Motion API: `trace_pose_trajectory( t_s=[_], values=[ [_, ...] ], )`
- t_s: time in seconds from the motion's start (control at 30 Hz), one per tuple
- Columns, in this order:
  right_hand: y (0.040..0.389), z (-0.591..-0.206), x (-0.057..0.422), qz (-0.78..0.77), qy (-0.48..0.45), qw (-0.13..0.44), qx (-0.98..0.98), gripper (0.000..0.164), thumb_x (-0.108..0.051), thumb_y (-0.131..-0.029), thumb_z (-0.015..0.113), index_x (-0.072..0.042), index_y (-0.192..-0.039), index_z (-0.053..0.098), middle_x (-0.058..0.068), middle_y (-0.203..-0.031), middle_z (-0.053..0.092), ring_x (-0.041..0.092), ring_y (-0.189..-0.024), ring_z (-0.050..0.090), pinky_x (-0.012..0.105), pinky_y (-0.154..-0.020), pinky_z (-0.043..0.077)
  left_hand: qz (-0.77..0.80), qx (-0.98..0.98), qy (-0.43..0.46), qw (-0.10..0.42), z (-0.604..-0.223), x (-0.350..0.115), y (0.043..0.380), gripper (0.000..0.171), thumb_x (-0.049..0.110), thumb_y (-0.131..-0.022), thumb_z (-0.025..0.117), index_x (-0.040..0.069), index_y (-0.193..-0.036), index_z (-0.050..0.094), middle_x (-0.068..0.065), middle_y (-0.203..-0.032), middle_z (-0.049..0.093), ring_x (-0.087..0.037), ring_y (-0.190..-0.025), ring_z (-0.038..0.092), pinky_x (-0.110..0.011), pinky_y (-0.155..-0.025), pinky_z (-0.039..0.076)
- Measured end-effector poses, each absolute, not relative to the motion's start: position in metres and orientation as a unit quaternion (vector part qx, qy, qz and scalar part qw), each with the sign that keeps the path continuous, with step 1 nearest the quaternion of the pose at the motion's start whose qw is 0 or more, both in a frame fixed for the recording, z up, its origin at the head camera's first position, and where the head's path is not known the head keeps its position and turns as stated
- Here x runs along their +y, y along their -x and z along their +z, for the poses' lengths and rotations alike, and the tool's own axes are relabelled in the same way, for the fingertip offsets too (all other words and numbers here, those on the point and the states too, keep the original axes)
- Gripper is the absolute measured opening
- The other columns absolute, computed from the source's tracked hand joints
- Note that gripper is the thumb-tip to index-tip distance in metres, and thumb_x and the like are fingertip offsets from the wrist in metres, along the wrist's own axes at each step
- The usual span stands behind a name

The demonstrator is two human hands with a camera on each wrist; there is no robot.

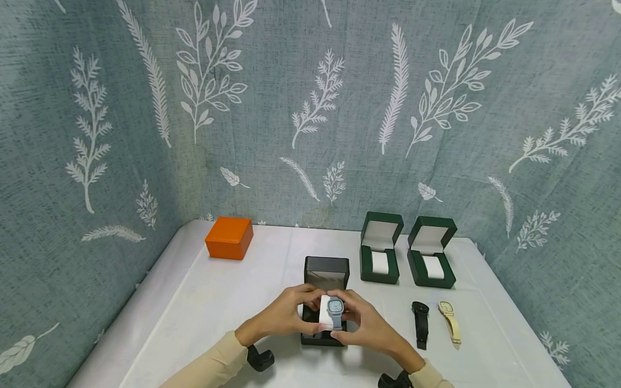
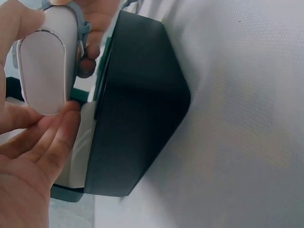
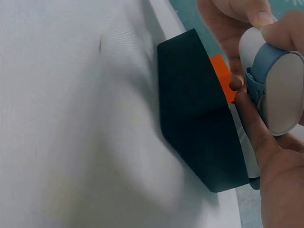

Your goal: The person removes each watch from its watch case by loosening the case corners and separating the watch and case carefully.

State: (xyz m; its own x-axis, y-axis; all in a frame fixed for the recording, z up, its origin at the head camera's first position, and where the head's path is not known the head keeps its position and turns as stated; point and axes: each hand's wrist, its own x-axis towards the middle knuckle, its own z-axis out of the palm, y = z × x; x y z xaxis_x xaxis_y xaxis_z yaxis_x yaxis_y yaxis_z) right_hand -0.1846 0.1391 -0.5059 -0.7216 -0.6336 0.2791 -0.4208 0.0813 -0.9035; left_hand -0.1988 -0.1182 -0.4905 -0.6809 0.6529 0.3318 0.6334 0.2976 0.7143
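Blue-grey fabric backdrop, white leaf prints; white cloth-covered table.

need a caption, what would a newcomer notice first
An orange box stands out at the back left of the white table. Near the middle, the left hand and right hand hold a white cushion with a blue watch at an open black box; two open green boxes stand back right.

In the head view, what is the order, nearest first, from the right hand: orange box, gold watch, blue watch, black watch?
1. Blue watch: between left hand and right hand.
2. Black watch: on the right.
3. Gold watch: farther right.
4. Orange box: back left.
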Motion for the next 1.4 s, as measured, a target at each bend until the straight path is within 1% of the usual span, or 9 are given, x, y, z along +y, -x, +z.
trace_pose_trajectory(
  t_s=[0.13, 0.23, 0.37, 0.5, 0.63, 0.83, 1.03, 1.17, 1.4],
  values=[
    [0.186, -0.506, 0.142, -0.569, 0.358, 0.111, 0.732, 0.078, -0.003, -0.087, 0.082, -0.014, -0.154, 0.045, 0.013, -0.135, 0.048, 0.022, -0.117, 0.059, 0.033, -0.098, 0.054, 0.431, 0.806, -0.404, 0.017, -0.491, -0.119, 0.199, 0.061, 0.033, -0.086, 0.084, 0.012, -0.140, 0.064, 0.000, -0.122, 0.064, -0.011, -0.099, 0.067, -0.026, -0.087, 0.057],
    [0.186, -0.505, 0.146, -0.573, 0.354, 0.133, 0.727, 0.077, -0.005, -0.089, 0.081, -0.016, -0.155, 0.044, 0.013, -0.140, 0.046, 0.022, -0.120, 0.058, 0.032, -0.099, 0.053, 0.434, 0.803, -0.408, 0.024, -0.490, -0.121, 0.200, 0.061, 0.029, -0.085, 0.084, 0.013, -0.140, 0.063, 0.000, -0.125, 0.063, -0.011, -0.099, 0.067, -0.026, -0.088, 0.057],
    [0.186, -0.501, 0.156, -0.598, 0.335, 0.158, 0.710, 0.076, -0.008, -0.090, 0.080, -0.009, -0.156, 0.041, 0.017, -0.149, 0.043, 0.024, -0.124, 0.057, 0.033, -0.101, 0.052, 0.451, 0.794, -0.407, 0.024, -0.488, -0.125, 0.201, 0.062, 0.024, -0.084, 0.085, 0.011, -0.140, 0.063, 0.001, -0.121, 0.064, -0.013, -0.097, 0.069, -0.029, -0.088, 0.058],
    [0.186, -0.501, 0.167, -0.617, 0.310, 0.163, 0.705, 0.083, -0.007, -0.089, 0.081, -0.003, -0.159, 0.035, 0.022, -0.157, 0.034, 0.030, -0.125, 0.059, 0.034, -0.100, 0.053, 0.458, 0.795, -0.398, 0.011, -0.489, -0.127, 0.203, 0.062, 0.027, -0.084, 0.087, 0.008, -0.139, 0.063, 0.003, -0.113, 0.064, -0.015, -0.097, 0.069, -0.031, -0.088, 0.058],
    [0.184, -0.503, 0.176, -0.624, 0.285, 0.157, 0.710, 0.087, -0.005, -0.089, 0.081, -0.006, -0.160, 0.033, 0.024, -0.160, 0.031, 0.039, -0.125, 0.058, 0.035, -0.100, 0.053, 0.453, 0.806, -0.381, 0.013, -0.489, -0.126, 0.203, 0.064, 0.032, -0.083, 0.088, 0.010, -0.138, 0.064, 0.005, -0.112, 0.063, -0.014, -0.097, 0.068, -0.031, -0.089, 0.058],
    [0.181, -0.507, 0.187, -0.640, 0.232, 0.156, 0.716, 0.089, -0.006, -0.086, 0.083, -0.012, -0.160, 0.035, 0.026, -0.154, 0.040, 0.035, -0.125, 0.060, 0.031, -0.099, 0.053, 0.444, 0.819, -0.363, 0.021, -0.490, -0.125, 0.201, 0.069, 0.037, -0.083, 0.087, 0.006, -0.139, 0.063, 0.005, -0.111, 0.063, -0.015, -0.098, 0.067, -0.031, -0.089, 0.057],
    [0.178, -0.512, 0.199, -0.652, 0.218, 0.159, 0.709, 0.093, -0.006, -0.085, 0.084, -0.009, -0.161, 0.031, 0.031, -0.145, 0.045, 0.042, -0.123, 0.059, 0.031, -0.097, 0.054, 0.442, 0.824, -0.355, 0.022, -0.490, -0.124, 0.199, 0.070, 0.038, -0.082, 0.088, 0.006, -0.139, 0.063, 0.005, -0.110, 0.063, -0.013, -0.098, 0.067, -0.030, -0.089, 0.057],
    [0.176, -0.514, 0.204, -0.651, 0.207, 0.152, 0.714, 0.094, -0.008, -0.084, 0.085, -0.009, -0.161, 0.031, 0.032, -0.139, 0.048, 0.042, -0.122, 0.060, 0.031, -0.097, 0.054, 0.438, 0.827, -0.353, 0.020, -0.492, -0.124, 0.199, 0.072, 0.039, -0.082, 0.088, 0.004, -0.139, 0.062, 0.004, -0.110, 0.063, -0.012, -0.098, 0.066, -0.029, -0.089, 0.057],
    [0.173, -0.518, 0.211, -0.648, 0.190, 0.139, 0.724, 0.094, -0.009, -0.085, 0.086, -0.009, -0.161, 0.031, 0.029, -0.133, 0.054, 0.036, -0.119, 0.063, 0.031, -0.097, 0.055, 0.442, 0.826, -0.349, 0.018, -0.492, -0.124, 0.198, 0.070, 0.040, -0.081, 0.089, 0.007, -0.138, 0.063, 0.008, -0.110, 0.062, -0.010, -0.098, 0.066, -0.029, -0.089, 0.057]
  ],
)
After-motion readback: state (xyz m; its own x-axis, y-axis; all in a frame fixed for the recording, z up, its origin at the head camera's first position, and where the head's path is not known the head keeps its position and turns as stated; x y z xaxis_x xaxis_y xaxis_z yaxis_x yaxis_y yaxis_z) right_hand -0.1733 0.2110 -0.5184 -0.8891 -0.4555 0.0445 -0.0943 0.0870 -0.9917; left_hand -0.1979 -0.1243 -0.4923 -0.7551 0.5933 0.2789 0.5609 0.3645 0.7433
